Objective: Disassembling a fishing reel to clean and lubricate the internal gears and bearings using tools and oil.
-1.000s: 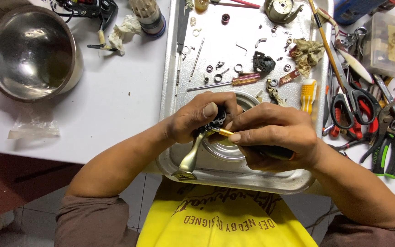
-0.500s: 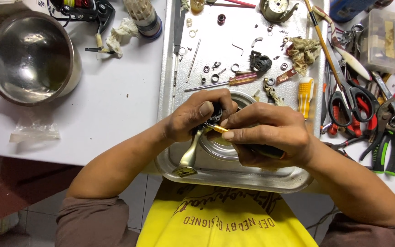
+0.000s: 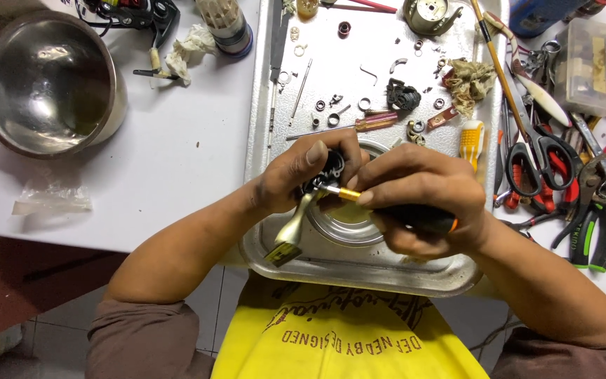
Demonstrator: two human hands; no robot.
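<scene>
Left hand fingers pinched the reel body; right hand fingers gripped the screwdriver. Off-axis pressure could slip the tip.

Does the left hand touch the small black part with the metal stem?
Touching. The head view shows the left hand with fingers wrapped around the black part.

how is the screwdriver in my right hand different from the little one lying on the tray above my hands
The held screwdriver has a thick black handle with an orange end and a gold collar near its tip; the small screwdriver has a thin, translucent reddish-yellow handle. The held one is gripped in the right hand, tip against the dark part in the left hand; the small one lies untouched on the metal tray. Both lie roughly crosswise, tips pointing left in the picture.
</scene>
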